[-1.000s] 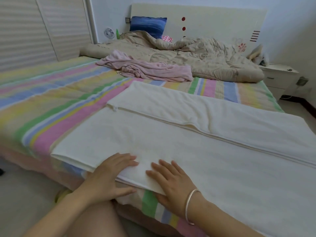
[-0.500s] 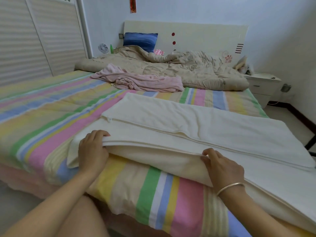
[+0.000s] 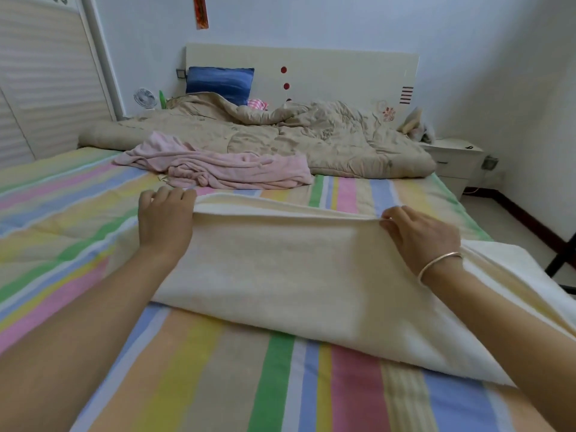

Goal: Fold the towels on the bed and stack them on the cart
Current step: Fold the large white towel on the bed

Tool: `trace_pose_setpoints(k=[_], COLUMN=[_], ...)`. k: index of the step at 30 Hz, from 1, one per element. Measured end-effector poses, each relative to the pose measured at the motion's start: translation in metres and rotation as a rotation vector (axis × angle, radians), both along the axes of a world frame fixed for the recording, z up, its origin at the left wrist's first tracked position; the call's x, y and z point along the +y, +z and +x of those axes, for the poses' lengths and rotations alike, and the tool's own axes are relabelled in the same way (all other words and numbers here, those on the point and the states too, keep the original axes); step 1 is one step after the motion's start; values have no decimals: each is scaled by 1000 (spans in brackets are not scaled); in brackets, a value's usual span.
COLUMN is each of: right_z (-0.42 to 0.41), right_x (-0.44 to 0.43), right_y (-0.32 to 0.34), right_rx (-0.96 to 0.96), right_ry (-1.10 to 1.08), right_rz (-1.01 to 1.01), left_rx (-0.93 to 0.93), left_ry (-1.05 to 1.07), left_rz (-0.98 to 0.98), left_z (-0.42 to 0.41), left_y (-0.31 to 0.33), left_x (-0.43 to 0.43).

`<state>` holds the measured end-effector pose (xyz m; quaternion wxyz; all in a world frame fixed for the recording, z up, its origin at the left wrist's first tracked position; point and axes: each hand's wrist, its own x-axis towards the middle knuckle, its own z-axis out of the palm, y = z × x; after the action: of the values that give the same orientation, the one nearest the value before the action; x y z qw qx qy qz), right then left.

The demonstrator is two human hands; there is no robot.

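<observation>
Cream towel held lifted by far edge over striped bed: left hand fingers curled round corner, right hand pinching edge. Open sheet seen beyond, short of pink towel.

Setting: bedroom in a home. Evidence: a wide bed with a pastel-striped sheet; a cream headboard with red dots against the far wall; a rumpled beige quilt and a blue pillow at the head end; a crumpled pink towel lying just in front of the quilt. A white nightstand stands beside the bed on the right, slatted wardrobe doors run along the left, and a small white fan sits in the corner by the headboard. Walls are plain and pale.
</observation>
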<state>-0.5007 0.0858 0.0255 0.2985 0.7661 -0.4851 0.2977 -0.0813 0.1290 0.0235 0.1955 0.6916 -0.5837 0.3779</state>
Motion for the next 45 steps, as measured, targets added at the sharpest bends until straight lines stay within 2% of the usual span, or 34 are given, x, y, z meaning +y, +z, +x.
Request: trace_pose_setpoints(k=[5,7,9,12,14,17,21,23,25,26,29,31,33,36,39,42,45], right_z=[-3,0,3,8,13,23,56,88,129,151,205,222,227,225,225,224,207], right_x=[-80,-105,-120,-135,-143,-148,-138,-127,-113,-106,-92,-89,-89,-90,-85,-66,-30], right_y=[6,-8,-28,-60,-76,-85,-76,-71,-68,-69,-76,-80,-83,-86,-86,-84,-82], right_rx=[26,51,53,44,44,100,104,33,-68,-79,78,120,124,122,97,37,-11], right_ry=[-57,-121,-154,-157,-172,-227,-262,-153,-19,24,2,-63,-95,-109,-102,-56,3], right_rz=[83,209,378,621,723,750,753,721,767,822,984,1049,1057,1056,1013,949,902], left_rx=[-169,-245,-311,-317,-372,-479,-490,-426,-249,-111,418,633,692,612,614,680,584], left_ry=[-37,-12,103,274,338,454,504,497,427,381,281,260,243,194,279,352,344], left_rz=[136,250,447,616,657,693,554,527,576,602,655,623,518,387,475,480,443], left_z=[-2,-4,-6,-5,-6,-6,8,23,43,54,76,84,90,90,92,93,79], left_y=[23,13,-4,-34,-47,-57,-50,-44,-44,-50,-66,-77,-83,-87,-90,-92,-93], left_x=[-85,-115,-134,-151,-158,-166,-172,-169,-164,-161,-147,-136,-124,-114,-113,-115,-118])
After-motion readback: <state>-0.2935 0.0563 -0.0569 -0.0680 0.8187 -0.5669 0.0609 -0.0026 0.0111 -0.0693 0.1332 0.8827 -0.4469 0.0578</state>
